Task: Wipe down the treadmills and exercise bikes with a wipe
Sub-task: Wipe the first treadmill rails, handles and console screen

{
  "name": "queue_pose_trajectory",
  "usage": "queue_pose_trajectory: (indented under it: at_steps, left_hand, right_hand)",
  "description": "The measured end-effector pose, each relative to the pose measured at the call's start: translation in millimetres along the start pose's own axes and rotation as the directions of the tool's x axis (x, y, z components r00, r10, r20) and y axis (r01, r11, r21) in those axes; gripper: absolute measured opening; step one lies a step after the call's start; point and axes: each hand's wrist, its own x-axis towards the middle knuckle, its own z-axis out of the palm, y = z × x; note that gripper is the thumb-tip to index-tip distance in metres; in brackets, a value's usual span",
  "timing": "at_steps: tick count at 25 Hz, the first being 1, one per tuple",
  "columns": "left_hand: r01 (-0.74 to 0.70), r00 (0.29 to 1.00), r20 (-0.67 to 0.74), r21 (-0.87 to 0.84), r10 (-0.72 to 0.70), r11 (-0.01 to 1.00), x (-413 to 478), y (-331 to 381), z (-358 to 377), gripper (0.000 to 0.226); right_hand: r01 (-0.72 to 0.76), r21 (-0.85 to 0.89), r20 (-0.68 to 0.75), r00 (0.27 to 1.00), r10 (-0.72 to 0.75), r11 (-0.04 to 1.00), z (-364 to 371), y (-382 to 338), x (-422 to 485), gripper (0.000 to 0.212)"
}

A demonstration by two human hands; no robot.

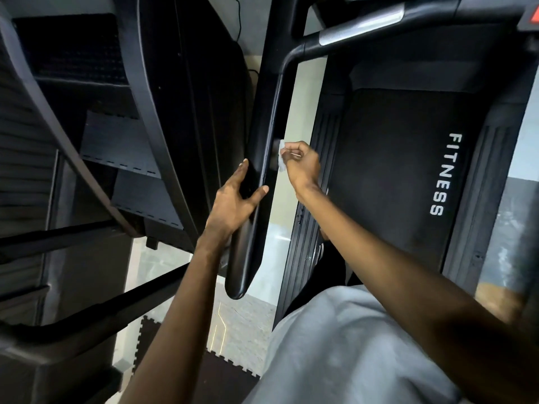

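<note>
Standing on the treadmill [364, 83], looking down its left side. My right hand [302, 166] pinches a small white wipe [281, 158] between curled fingertips and thumb and presses it against the inner face of the left handrail [264, 121], about midway along its length. My left hand [233, 199] rests on the same handrail just nearer to me, fingers extended along the outer face, thumb spread over the inner edge. It holds nothing and reads as a brace. Progress, as a judgement: I am partway through one rail of one machine. The black plastic shows no damp streak or sheen that I can read, so I cannot tell which stretches have been wiped. The near end of the handrail, below my left hand, and the far bend where it rises toward the crossbar [361, 24] both look the same as the rest. To be covered on this machine, by my reckoning: the crossbar with its silver grip patch, the console, of which I see almost nothing, and the right rail, which is out of view. The belt [393, 158] with its FITNESS lettering is to the right. A dark neighbouring machine [116, 141] stands to the left, apart from both hands; I cannot tell its type. No exercise bike is in view, so the bulk of the task looks to be left.
</note>
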Motion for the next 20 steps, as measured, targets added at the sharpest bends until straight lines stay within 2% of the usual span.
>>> queue_pose_trajectory:
  at_steps: [3,7,9,13,15,17,20]
  left_hand:
    - [0.023,0.999,0.037,0.041,-0.025,0.999,12,7,-8,0.084]
    - [0.047,0.999,-0.009,0.013,-0.047,0.999,12,10,-3,0.082]
    - [0.062,0.998,0.002,-0.011,-0.062,0.998,15,12,-5,0.083]
    - [0.065,0.998,0.023,-0.02,-0.064,0.998,19,12,-8,0.084]
    - [0.061,0.998,0.028,-0.008,-0.06,0.998,19,12,-9,0.084]
    - [0.06,0.998,0.029,-0.001,-0.06,0.998,20,12,-11,0.085]
    - [0.038,0.999,0.036,0.017,-0.039,0.999,22,9,-11,0.086]
  right_hand:
    - [0.124,0.054,0.031,0.992,-0.126,0.991,-1,-2,-4,0.009]
    - [0.149,0.107,-0.068,0.987,-0.142,0.983,5,-27,12,0.007]
    - [0.182,0.083,-0.06,0.982,-0.178,0.98,4,-34,1,0.006]
    - [0.341,0.044,0.03,0.939,-0.342,0.939,-4,-36,-19,0.005]
    - [0.401,-0.031,0.01,0.916,-0.401,0.916,-2,-44,-9,0.008]
    - [0.396,-0.08,-0.042,0.916,-0.4,0.915,2,-52,10,0.011]
    - [0.353,-0.057,-0.082,0.93,-0.357,0.934,4,-52,10,0.009]
